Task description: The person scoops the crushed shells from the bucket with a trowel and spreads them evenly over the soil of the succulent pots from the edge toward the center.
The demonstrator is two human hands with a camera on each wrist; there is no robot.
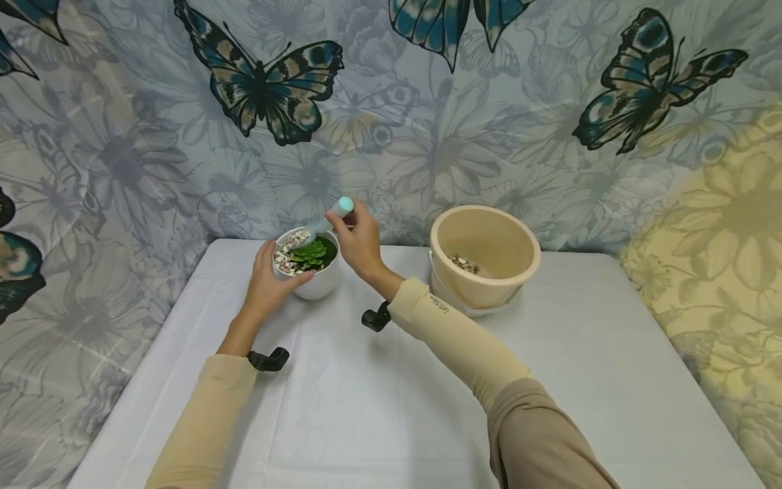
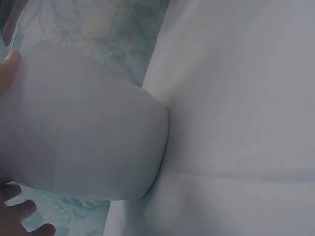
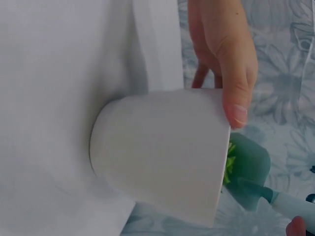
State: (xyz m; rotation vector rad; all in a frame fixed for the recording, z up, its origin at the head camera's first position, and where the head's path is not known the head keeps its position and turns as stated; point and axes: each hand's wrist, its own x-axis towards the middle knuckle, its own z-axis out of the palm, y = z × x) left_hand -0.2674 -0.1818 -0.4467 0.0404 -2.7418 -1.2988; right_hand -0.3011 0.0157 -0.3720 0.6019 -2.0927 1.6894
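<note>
A white pot [image 1: 315, 288] stands on the table with a green succulent [image 1: 309, 255] in it. Pale pebbles [image 1: 284, 261] cover the left part of its surface; dark soil shows at the right. My left hand [image 1: 266, 284] grips the pot from the left, its thumb on the near side at the rim. From the right, my right hand [image 1: 362, 246] holds a small trowel [image 1: 334, 213] by its teal handle. The trowel's translucent blade [image 3: 252, 169] is over the pot's opening, close beside the plant. In the left wrist view the pot's wall [image 2: 88, 128] fills much of the picture.
A cream bucket [image 1: 530, 259] with a lowered handle stands right of the pot, some pebbles [image 1: 466, 263] on its bottom. A white cloth covers the table [image 1: 366, 407]. Butterfly-patterned fabric [image 1: 391, 149] hangs behind the table's far edge.
</note>
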